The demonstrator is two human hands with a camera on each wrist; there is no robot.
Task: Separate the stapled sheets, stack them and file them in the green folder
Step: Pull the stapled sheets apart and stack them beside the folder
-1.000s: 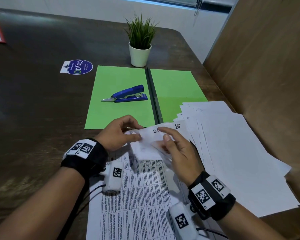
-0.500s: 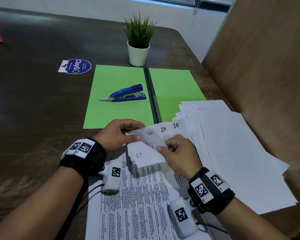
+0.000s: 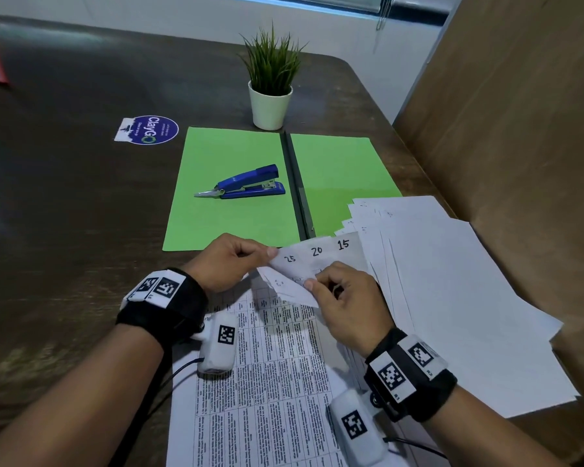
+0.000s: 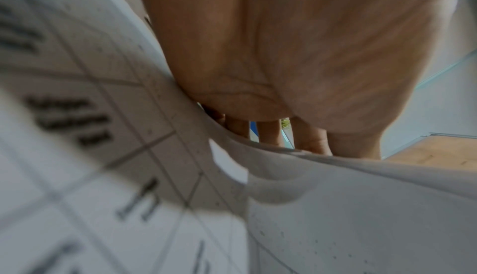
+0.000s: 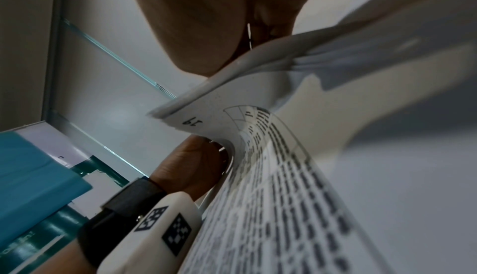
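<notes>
With loose sheets [image 3: 452,281] fanned on the counter [image 3: 64,230] at right and the open folder [image 3: 223,224] holding only a stapler [image 3: 246,183], both hands [image 3: 228,261] [image 3: 348,298] pinch the stapled corner [image 3: 297,274], so separating seems partway, stacking and filing left.

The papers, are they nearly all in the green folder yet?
Not yet. Loose sheets are already fanned out, both hands are pulling apart a stapled corner, and the open green folder holds only the stapler.
</notes>
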